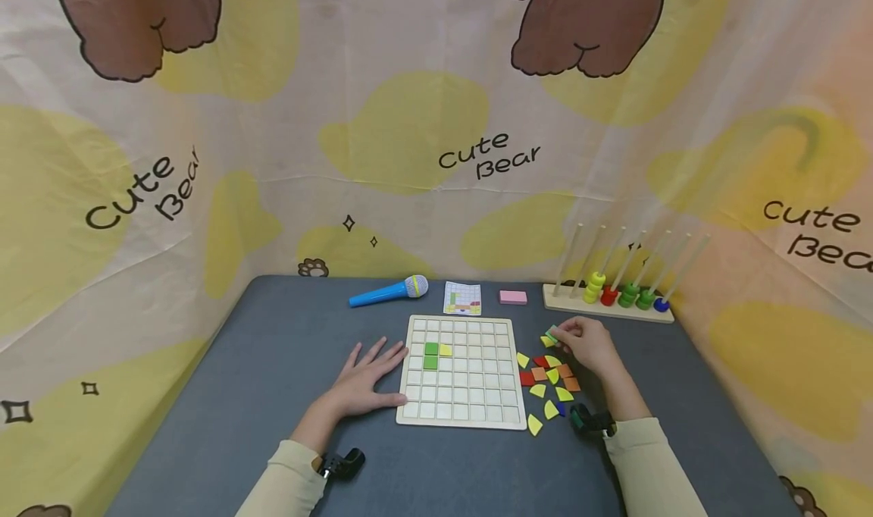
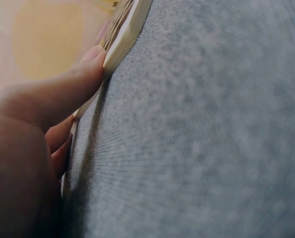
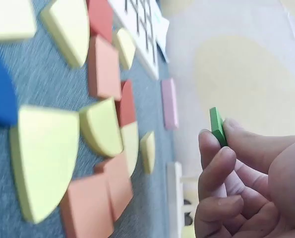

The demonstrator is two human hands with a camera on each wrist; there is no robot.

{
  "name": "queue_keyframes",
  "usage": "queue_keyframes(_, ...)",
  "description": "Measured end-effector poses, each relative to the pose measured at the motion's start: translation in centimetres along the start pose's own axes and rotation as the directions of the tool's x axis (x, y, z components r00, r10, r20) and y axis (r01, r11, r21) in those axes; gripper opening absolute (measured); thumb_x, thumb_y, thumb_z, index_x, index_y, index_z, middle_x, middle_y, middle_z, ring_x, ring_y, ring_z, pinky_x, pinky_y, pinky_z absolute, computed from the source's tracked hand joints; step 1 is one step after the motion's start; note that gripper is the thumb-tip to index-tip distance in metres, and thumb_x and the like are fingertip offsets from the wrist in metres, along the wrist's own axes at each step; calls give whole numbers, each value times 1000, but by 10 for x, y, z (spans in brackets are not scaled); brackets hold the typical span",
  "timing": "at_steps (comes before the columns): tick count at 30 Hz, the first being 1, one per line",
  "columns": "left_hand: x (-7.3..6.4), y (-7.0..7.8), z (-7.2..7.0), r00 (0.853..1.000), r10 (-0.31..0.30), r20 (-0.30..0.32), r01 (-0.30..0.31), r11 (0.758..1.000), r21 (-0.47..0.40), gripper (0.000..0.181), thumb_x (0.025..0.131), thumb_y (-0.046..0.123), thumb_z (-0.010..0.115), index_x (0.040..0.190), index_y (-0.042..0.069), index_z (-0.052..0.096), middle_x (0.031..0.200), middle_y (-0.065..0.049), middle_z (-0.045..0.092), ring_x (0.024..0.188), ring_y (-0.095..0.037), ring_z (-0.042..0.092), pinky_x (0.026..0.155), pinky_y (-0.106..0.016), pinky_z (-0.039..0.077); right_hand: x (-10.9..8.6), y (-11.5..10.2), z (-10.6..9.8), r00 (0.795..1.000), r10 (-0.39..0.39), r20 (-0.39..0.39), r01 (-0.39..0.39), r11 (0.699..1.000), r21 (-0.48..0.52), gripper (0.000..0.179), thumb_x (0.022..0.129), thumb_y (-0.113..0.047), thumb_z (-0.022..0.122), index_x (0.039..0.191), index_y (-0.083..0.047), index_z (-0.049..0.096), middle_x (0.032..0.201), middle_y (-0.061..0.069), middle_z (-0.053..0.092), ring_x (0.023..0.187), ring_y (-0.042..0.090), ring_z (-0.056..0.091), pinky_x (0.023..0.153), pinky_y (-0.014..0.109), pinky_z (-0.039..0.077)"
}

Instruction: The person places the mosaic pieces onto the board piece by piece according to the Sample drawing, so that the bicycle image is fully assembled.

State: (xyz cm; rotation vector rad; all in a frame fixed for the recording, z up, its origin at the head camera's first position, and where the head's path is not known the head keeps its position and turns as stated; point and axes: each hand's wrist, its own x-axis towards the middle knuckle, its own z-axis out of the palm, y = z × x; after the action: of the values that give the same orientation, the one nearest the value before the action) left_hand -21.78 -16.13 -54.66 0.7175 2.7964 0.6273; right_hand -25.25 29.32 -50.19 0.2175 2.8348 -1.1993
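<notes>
A pale gridded board point(image 1: 475, 392) lies flat on the table. Two green square tiles point(image 1: 431, 355) and one yellow tile point(image 1: 445, 350) sit in its upper-left cells. My left hand point(image 1: 367, 382) rests at the board's left edge, fingers spread, with thumb and fingertips against the rim. In the left wrist view the thumb point(image 2: 73, 89) meets the wooden edge. To the right of the board, my right hand point(image 1: 592, 344) pinches a green tile point(image 3: 216, 128) between thumb and fingers, above the loose pieces. Yellow quarter-round pieces point(image 1: 537, 390), orange squares point(image 1: 565, 371) and red pieces point(image 1: 527, 379) lie below it.
Behind the board are a blue toy microphone point(image 1: 382, 292), a printed pattern card point(image 1: 462, 299) and a pink block point(image 1: 513, 297). A wooden peg rack point(image 1: 641, 314) with coloured beads stands at the back right. Printed cloth walls point(image 1: 402, 221) enclose the table.
</notes>
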Motion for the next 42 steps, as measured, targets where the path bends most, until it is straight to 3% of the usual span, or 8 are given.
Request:
queue_keyframes(18,-1,0,0,1000,-4,3,4,1000,1,92,86,73,59,161,32,26,168,9,23,158,-28,7,122,-62,-6,-9,-38,18,993,-107,46,103,992,77,26,97,-26,70,113,-5,71,92,12,73,73,21,63,63,28,52)
queue_keyframes(30,0,-1,2,1000,8,2,-8,1000,11,91,87,73,58,161,31,26,168,8,23,158,-28,8,122,-63,-5,-13,-56,35,988,-127,86,118,988,101,24,95,-25,73,109,-6,72,95,14,75,78,27,66,64,28,54)
queue_keyframes(42,-1,1,0,1000,8,-6,-8,1000,0,90,87,72,60,161,31,28,167,8,25,158,-29,9,122,-64,-4,-16,-69,52,982,-145,121,130,983,128,22,93,-23,75,107,-7,73,86,5,75,77,27,67,60,28,53)
